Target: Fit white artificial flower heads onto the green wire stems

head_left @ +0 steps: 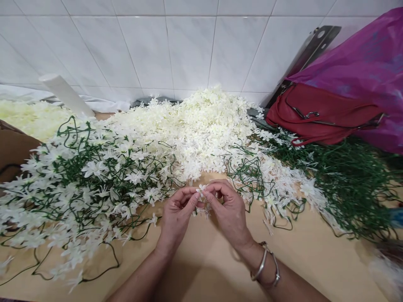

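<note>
Between my fingertips is a small white artificial flower [201,189], pinched from both sides near the front middle of the table. My left hand [180,212] closes thumb and forefinger on its left side. My right hand [229,209], with silver bangles on the wrist, pinches its right side. Thin white stamens [204,211] show just below the fingers. Behind the hands rises a heap of loose white petals [208,130]. To the left lies a large pile of white flowers on green stems [103,180].
Green stems [349,184] are massed at the right, with white stamens [280,184] strewn beside them. A red handbag [327,111] and a purple plastic bag [355,63] stand at the back right. A white roll [67,94] leans at the back left before the tiled wall [189,50].
</note>
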The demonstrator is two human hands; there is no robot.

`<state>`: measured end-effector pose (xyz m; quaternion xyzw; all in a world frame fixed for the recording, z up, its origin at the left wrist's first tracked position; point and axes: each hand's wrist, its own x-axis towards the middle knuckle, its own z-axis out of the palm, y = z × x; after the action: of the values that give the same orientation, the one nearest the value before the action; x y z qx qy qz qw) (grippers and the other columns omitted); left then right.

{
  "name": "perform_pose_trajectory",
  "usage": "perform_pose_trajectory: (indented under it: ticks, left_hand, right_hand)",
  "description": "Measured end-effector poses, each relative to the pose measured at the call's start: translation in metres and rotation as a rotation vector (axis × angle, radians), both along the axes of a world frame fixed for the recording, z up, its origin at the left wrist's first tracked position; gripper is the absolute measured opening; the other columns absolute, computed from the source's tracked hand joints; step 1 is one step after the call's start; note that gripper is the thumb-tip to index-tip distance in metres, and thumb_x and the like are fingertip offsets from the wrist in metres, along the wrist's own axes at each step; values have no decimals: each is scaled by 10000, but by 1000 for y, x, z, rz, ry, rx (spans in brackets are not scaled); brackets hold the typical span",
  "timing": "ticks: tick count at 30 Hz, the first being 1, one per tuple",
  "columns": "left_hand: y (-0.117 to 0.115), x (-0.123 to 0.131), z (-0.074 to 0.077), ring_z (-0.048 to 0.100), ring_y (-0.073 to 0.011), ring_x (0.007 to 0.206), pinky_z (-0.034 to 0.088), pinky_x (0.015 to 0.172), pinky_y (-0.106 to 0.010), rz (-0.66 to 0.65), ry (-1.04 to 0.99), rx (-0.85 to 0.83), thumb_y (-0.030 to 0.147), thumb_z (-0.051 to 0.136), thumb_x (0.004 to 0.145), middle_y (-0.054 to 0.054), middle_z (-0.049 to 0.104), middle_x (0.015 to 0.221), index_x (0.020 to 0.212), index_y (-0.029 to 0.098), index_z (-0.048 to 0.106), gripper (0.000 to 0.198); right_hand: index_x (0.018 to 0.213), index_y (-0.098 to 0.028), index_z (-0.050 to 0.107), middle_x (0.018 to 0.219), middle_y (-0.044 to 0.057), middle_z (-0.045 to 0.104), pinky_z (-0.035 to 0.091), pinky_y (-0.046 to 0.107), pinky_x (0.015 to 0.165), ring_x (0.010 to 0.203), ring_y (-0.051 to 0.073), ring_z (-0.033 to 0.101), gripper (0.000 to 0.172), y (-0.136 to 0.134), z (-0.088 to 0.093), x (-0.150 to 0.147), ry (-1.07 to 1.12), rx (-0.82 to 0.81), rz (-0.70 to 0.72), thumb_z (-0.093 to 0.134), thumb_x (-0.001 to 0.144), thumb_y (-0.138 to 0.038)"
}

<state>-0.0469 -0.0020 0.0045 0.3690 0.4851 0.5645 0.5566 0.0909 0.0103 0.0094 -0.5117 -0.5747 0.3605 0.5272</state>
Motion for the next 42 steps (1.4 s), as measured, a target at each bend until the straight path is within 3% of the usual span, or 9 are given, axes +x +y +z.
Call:
perform_pose_trajectory:
  ticks: [5, 11, 18, 23, 27, 29, 31, 33, 42]
  left_hand:
    - [-2, 2, -5, 732, -167, 731, 610, 729, -288, 18, 5, 55, 449, 855, 790, -49, 802, 854, 933, 172, 763, 325]
    - [-6, 0, -12, 726, -156, 736, 603, 738, -270, 7, 23, 106, 415, 845, 821, -40, 792, 829, 921, 180, 779, 264]
    - [-9, 0, -13, 726, -150, 780, 601, 776, -264, 0, 24, 157, 382, 792, 892, -33, 777, 889, 949, 192, 759, 201]
    - [-12, 0, -16, 730, -158, 820, 599, 796, -269, -30, 77, 188, 335, 741, 942, -32, 770, 923, 987, 201, 746, 141]
    - [-14, -1, -17, 740, -165, 841, 597, 804, -268, -46, 147, 224, 318, 714, 965, -40, 770, 935, 993, 198, 754, 130]
    - [-14, -1, -16, 751, -160, 819, 602, 791, -260, -57, 158, 236, 312, 724, 958, -39, 773, 946, 995, 196, 757, 127]
    - [-14, 0, -16, 761, -158, 805, 611, 782, -260, -69, 134, 241, 314, 729, 954, -38, 776, 966, 1010, 197, 752, 132]
    - [-15, 1, -15, 764, -155, 788, 615, 768, -259, -59, 102, 240, 318, 728, 955, -36, 774, 968, 1021, 196, 743, 139]
    - [-15, 0, -19, 728, -123, 735, 576, 735, -233, -36, 137, 234, 289, 741, 950, -27, 772, 932, 1089, 205, 757, 163]
  right_hand:
    - [831, -220, 705, 906, 45, 663, 507, 300, 711, 828, 192, 630, 63, -2, -8, -3, 57, -44, 20, 698, 887, -247]
    - [786, -223, 710, 922, 56, 687, 521, 309, 761, 877, 201, 662, 89, -1, -2, -1, 54, -61, 44, 687, 871, -210]
    - [857, -239, 775, 1172, 90, 716, 545, 339, 871, 1111, 235, 682, 66, 2, 6, 14, -3, -58, 193, 720, 892, -242]
    - [801, -245, 745, 1136, 69, 725, 522, 366, 951, 1098, 235, 676, 88, 0, 8, 15, -77, 42, 110, 741, 873, -193]
    - [1083, -280, 758, 1233, 63, 695, 539, 336, 851, 966, 199, 681, 268, 1, 9, 17, -23, 42, 125, 747, 855, -141]
    - [1090, -293, 769, 1280, 63, 680, 538, 352, 904, 1031, 208, 681, 258, 3, 9, 20, 5, 43, 175, 746, 875, -153]
    - [931, -277, 785, 1249, 60, 691, 516, 380, 994, 1158, 232, 659, 118, 3, 9, 21, 36, 71, 213, 745, 898, -171]
    - [849, -267, 771, 1204, 55, 703, 505, 391, 1026, 1192, 233, 653, 125, 3, 7, 22, 78, 113, 217, 740, 910, -162]
    - [865, -262, 742, 1049, 31, 772, 552, 343, 879, 996, 192, 730, 170, 0, 2, 20, 93, 207, 212, 726, 915, -100]
